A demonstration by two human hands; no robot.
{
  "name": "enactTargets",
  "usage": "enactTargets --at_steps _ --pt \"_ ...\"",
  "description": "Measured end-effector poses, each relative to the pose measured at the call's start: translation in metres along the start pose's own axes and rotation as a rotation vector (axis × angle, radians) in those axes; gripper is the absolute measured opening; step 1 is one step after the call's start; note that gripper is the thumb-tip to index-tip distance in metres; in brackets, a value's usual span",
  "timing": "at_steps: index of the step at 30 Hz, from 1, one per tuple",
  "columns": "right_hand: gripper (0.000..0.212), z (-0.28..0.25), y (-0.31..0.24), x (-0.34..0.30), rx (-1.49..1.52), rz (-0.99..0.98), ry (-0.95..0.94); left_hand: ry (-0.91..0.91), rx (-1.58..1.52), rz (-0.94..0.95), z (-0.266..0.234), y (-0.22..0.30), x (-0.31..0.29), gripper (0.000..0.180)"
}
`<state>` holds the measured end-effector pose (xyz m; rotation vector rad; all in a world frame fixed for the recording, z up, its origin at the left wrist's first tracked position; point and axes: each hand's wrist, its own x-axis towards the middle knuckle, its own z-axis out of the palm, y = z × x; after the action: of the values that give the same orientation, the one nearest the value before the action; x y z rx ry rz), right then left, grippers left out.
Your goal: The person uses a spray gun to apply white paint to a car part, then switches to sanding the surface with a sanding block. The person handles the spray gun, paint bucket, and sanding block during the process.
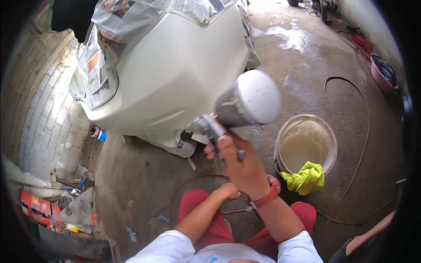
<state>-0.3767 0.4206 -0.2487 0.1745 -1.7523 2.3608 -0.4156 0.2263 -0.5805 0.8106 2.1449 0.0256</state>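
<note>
My right hand [245,168], with a red watch on its wrist, is wrapped round the grip of a spray gun [212,130]. The gun's round paint cup [250,98] has a white lid and is slightly blurred. In front of the nozzle is a white car bumper [175,74], edged with newspaper masking [98,72]. My left hand [228,191] is closed above my knees, just left of the right wrist. What it grips is hidden. Part of a hose [237,212] shows below it.
At right stands a bucket [280,136] of cloudy liquid, a yellow-green cloth [307,179] over its rim. A reddish hose [367,114] loops across the wet floor. Another person's leg [372,232] is at lower right. Clutter with a red container [37,206] lies by the left wall.
</note>
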Motion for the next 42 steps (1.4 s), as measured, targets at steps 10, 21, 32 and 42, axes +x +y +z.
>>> enactTargets --at_steps 10,21,32,42 --pt "0.062 -0.021 0.007 0.016 -0.141 -0.272 0.452 0.006 -0.078 0.003 -0.019 0.004 -0.03 0.062" --pt "0.059 0.017 0.016 0.011 0.103 -0.08 -0.068 -0.019 -0.039 -0.092 0.011 -0.02 0.001 0.061" --pt "0.059 -0.004 0.026 0.022 -0.031 -0.029 0.215 0.022 -0.102 -0.014 -0.01 -0.009 -0.025 0.063" --pt "0.058 -0.039 0.056 0.027 -0.181 -0.112 0.521 0.057 -0.129 -0.006 -0.028 0.007 -0.042 0.061"
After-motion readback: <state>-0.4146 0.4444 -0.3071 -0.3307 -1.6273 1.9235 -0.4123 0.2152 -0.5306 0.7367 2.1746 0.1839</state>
